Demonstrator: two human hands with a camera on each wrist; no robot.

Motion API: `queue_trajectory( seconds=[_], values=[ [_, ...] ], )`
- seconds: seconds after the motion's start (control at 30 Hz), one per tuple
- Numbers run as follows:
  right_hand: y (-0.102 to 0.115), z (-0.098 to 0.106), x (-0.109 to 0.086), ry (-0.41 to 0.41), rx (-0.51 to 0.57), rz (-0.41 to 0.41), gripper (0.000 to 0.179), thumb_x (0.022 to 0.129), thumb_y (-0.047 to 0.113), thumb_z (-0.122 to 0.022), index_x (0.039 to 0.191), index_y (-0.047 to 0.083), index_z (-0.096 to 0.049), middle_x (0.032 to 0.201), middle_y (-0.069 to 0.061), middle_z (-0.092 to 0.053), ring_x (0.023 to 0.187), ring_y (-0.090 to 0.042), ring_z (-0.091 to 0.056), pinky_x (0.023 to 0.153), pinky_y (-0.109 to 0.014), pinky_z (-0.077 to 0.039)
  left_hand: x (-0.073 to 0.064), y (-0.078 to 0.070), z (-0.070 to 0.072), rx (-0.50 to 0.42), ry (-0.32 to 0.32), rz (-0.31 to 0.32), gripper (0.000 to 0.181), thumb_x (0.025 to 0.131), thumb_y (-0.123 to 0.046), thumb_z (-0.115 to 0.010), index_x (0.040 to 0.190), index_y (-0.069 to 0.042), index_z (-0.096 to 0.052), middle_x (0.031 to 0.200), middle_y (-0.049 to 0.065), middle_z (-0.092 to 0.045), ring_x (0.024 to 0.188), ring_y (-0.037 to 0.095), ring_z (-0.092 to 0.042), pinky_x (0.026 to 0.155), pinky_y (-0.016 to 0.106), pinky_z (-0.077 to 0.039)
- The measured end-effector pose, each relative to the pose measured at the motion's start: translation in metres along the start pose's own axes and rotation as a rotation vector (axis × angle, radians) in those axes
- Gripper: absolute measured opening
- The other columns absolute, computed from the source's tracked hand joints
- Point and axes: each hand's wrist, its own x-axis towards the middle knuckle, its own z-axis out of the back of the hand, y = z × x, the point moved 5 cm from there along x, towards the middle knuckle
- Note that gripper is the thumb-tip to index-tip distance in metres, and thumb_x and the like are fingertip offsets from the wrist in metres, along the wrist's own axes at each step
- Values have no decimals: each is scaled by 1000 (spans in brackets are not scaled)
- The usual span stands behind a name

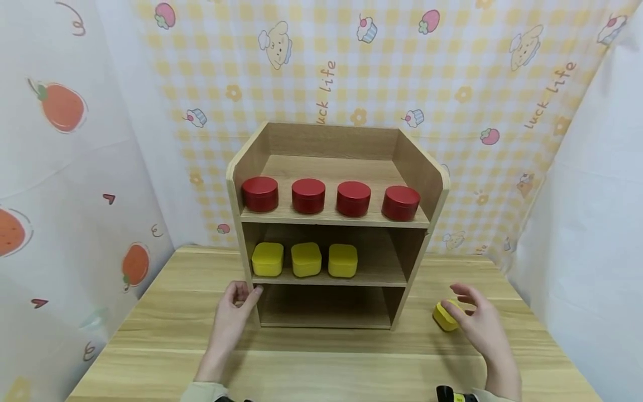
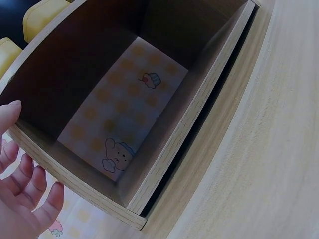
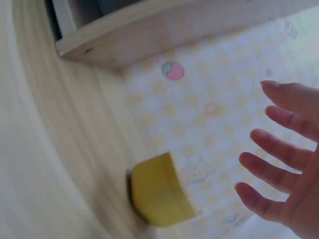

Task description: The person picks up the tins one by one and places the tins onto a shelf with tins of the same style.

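A small wooden shelf [image 1: 327,282] stands on the table with its open front toward me. My left hand [image 1: 235,304] holds its left side panel low down, the thumb at the front edge and the other fingers along the outer face. In the left wrist view, that thumb [image 2: 9,115] lies over the panel edge. To the right of the shelf, a yellow rounded-square box [image 1: 445,316] sits on the table. Above it hovers my right hand [image 1: 477,321], fingers spread and bent a little. The right wrist view shows a gap between those fingers and the yellow box [image 3: 160,191].
Several round red tins [image 1: 308,196] line the shelf's top level. Three yellow boxes [image 1: 306,260] stand on the middle level, left to centre. Nothing shows on the bottom level's board [image 1: 325,317]. A checked cloth [image 1: 331,56] hangs behind, with white cloth at both sides.
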Motion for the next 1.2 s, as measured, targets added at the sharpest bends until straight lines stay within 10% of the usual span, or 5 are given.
queue_trajectory(
  seconds=[0.4,1.2],
  values=[
    [-44,-5,-4,18,-8,-165,56,90,23,-73,132,-4,-49,135,-34,-44,116,-52,-46,88,-63,-39,2,-1,-1,20,6,-6,34,93,-35,-68,102,-7,-50,96,6,-51,91,17,-47,77,25,-40],
    [-71,-33,-3,244,-23,-274,75,89,18,-72,143,-10,-28,136,-42,-37,118,-50,-46,96,-56,-38,-1,0,-1,-10,-7,-3,33,93,-32,-69,102,-7,-50,95,6,-50,90,17,-47,76,25,-39]
  ],
)
